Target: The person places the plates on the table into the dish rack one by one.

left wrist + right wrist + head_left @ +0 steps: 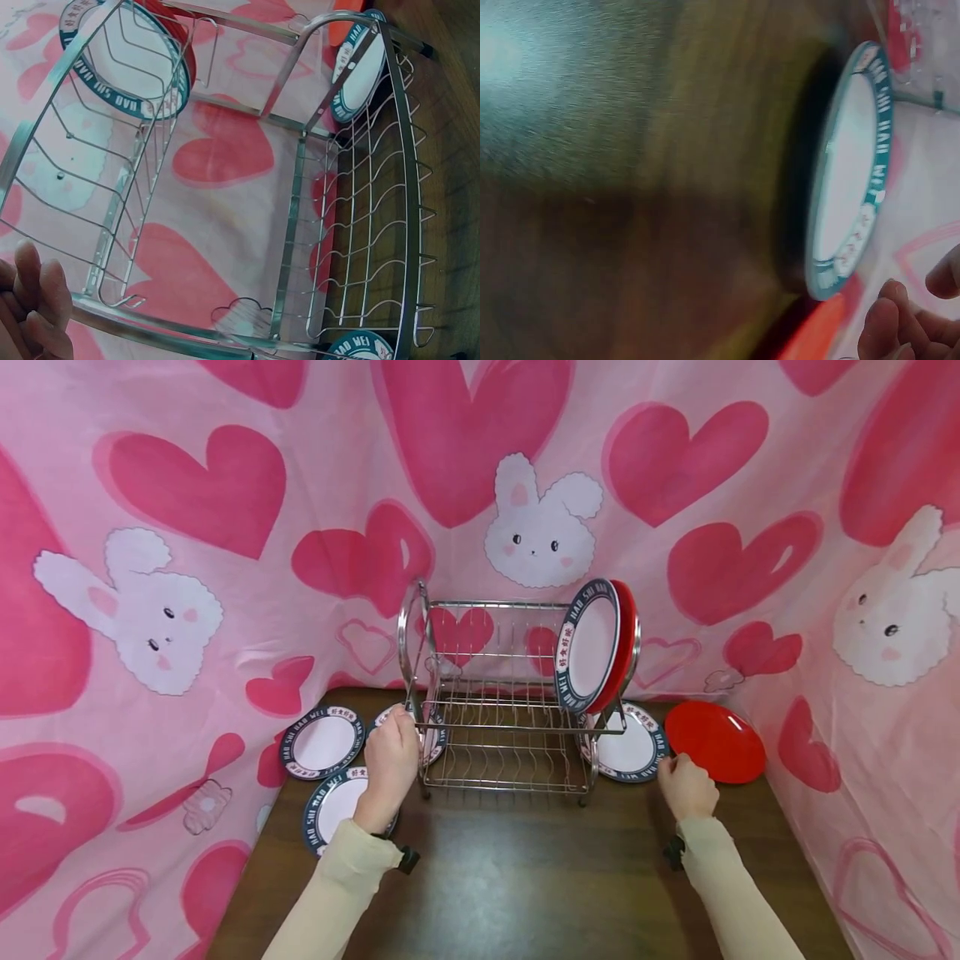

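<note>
A two-tier metal dish rack [517,727] stands on the table. At the right end of its upper tier, a white plate with a lettered teal rim [591,647] stands on edge beside a red plate [624,652]. My left hand [390,764] is at the rack's left front corner, its fingers [49,300] loosely bent with nothing held. Over the right edge of another teal-rimmed plate [633,747] is my right hand [688,785]. Its fingers [881,322] curl loosely around nothing, thumb apart. A red oval plate [716,739] lies just beyond it.
More teal-rimmed plates lie left of the rack: one at the back [322,743], one nearer the front [341,806] partly behind my left forearm, and one [382,727] partly hidden by my left hand and the rack. A pink heart-and-rabbit cloth [465,552] surrounds the brown table [517,877].
</note>
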`<state>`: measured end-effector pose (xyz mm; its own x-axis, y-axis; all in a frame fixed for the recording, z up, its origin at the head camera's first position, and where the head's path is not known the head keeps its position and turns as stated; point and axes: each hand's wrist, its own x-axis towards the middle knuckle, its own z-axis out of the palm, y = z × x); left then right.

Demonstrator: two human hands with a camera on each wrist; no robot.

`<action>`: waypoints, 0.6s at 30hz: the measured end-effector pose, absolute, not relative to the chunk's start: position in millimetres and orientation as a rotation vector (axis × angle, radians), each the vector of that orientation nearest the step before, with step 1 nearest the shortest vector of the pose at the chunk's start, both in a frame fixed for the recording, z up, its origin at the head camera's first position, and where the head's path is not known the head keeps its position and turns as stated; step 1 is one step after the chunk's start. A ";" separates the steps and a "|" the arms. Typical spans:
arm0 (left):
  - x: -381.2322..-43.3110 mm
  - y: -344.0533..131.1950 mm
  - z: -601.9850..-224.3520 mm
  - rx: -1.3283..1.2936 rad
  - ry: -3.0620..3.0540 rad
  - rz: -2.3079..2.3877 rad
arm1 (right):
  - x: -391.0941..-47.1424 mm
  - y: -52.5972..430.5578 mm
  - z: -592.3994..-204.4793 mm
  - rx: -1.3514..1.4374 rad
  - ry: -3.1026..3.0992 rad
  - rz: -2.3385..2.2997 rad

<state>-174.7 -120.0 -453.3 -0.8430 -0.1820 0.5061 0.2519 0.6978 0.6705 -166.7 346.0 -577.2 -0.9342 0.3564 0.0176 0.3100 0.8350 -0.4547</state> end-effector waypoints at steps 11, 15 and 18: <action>-174.2 -120.1 -453.6 -0.065 -2.345 -1.051 | -170.1 346.0 -608.9 -0.717 -2.915 0.911; -174.7 -120.4 -453.8 -0.066 -2.347 -1.051 | -172.6 342.9 -615.3 -0.762 -2.916 0.976; -175.1 -120.7 -453.5 -0.066 -2.346 -1.052 | -173.1 339.3 -618.6 -0.788 -2.908 1.037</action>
<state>-175.1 -120.7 -453.5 -0.8409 -0.1774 0.5113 0.2636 0.6908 0.6733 -173.1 339.3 -618.6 -0.8768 0.4366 -0.2014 0.4655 0.6661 -0.5827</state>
